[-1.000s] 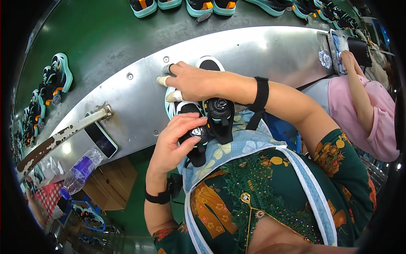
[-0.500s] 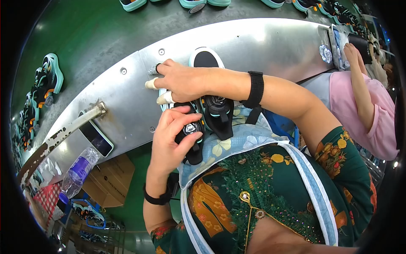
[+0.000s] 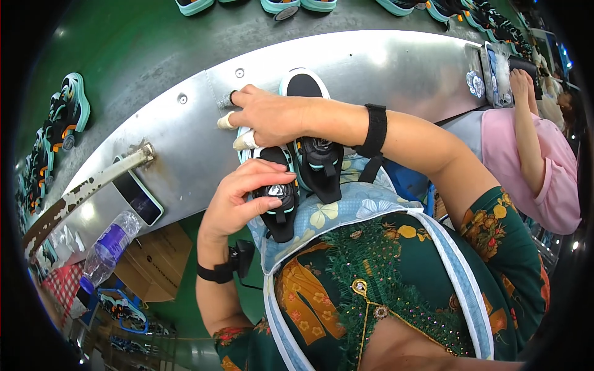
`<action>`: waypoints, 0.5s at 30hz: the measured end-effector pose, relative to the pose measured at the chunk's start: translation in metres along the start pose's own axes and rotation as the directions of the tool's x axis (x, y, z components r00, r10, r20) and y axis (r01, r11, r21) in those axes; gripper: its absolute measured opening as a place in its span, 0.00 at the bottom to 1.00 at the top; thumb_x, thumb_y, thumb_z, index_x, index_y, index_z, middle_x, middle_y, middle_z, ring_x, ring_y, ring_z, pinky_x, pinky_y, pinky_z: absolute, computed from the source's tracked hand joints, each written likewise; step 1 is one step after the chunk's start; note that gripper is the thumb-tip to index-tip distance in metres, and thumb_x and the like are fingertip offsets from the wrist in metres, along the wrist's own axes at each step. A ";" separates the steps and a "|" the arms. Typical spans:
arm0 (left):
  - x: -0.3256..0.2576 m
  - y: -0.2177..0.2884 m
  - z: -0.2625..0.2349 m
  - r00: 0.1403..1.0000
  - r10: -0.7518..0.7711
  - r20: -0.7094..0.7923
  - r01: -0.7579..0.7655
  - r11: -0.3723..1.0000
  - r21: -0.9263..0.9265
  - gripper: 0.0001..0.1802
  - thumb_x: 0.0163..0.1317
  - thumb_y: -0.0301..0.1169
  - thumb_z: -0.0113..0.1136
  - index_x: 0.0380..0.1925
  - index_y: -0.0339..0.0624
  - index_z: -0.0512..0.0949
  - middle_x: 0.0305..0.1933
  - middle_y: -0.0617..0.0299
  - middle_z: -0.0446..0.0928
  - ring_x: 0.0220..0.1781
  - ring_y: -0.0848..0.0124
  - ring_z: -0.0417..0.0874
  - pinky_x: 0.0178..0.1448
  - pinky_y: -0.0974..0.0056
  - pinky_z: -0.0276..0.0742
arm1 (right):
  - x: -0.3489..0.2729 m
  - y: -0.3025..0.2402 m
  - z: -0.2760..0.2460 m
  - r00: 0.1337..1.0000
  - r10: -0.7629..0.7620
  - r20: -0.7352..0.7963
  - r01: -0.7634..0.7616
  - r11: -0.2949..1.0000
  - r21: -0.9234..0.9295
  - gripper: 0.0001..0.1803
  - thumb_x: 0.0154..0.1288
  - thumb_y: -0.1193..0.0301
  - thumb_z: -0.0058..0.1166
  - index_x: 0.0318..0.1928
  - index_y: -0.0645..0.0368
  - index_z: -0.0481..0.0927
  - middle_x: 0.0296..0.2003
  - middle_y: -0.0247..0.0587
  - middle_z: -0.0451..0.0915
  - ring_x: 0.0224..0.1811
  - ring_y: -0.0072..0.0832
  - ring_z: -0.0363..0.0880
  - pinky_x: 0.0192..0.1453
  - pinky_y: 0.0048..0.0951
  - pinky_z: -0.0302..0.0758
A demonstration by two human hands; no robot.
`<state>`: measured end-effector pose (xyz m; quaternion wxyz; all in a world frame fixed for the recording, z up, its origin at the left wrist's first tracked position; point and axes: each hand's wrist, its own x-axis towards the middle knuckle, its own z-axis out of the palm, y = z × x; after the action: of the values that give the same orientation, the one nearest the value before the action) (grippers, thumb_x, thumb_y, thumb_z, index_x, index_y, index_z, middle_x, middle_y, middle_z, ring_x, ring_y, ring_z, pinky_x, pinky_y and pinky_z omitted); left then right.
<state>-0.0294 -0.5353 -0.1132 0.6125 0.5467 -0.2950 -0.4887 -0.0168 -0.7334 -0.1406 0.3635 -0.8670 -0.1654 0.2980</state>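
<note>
Gripping two black-teal sandals (image 3: 309, 164): left hand (image 3: 238, 198) curled round one's buckle, right hand (image 3: 272, 117) clamped over both

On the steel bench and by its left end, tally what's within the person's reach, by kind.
Black-and-teal shoes under the hands: 2
Phone: 1
Plastic water bottle: 1
Total: 4
The left hand grips one shoe; the right hand lies over the pair.

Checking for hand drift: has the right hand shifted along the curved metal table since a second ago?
No. The right hand still rests on the black-and-teal shoes, just below the same two bolts on the curved metal table.
</note>
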 end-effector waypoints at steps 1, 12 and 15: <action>0.001 0.005 0.000 1.000 0.002 -0.002 -0.002 1.000 0.004 0.26 0.50 0.26 0.66 0.54 0.37 0.78 0.47 0.56 0.80 0.55 0.62 0.76 0.63 0.59 0.68 | 0.000 0.001 0.000 1.000 -0.003 -0.002 0.003 1.000 -0.003 0.27 0.63 0.60 0.57 0.61 0.53 0.74 0.55 0.53 0.69 0.61 0.49 0.63 0.63 0.44 0.67; -0.024 -0.014 0.069 0.794 -0.026 -0.608 0.323 0.865 0.384 0.54 0.43 0.34 0.75 0.68 0.33 0.54 0.70 0.41 0.58 0.72 0.47 0.58 0.72 0.50 0.56 | -0.073 -0.066 0.004 0.988 -0.045 -0.148 0.061 0.993 0.104 0.19 0.54 0.63 0.65 0.42 0.59 0.78 0.35 0.50 0.73 0.36 0.48 0.78 0.38 0.43 0.75; -0.024 -0.030 0.068 0.774 -0.011 -0.634 0.291 0.894 0.340 0.50 0.44 0.29 0.73 0.66 0.33 0.56 0.69 0.42 0.59 0.70 0.46 0.61 0.72 0.49 0.58 | -0.071 -0.062 0.014 0.989 -0.023 -0.149 0.055 0.976 0.212 0.21 0.54 0.70 0.64 0.48 0.60 0.74 0.38 0.49 0.72 0.37 0.46 0.76 0.42 0.41 0.73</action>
<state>-0.1068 -0.5366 -0.1218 0.5001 0.8166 -0.1307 -0.2568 -0.0848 -0.7190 -0.0751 0.4721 -0.8386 -0.1221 0.2428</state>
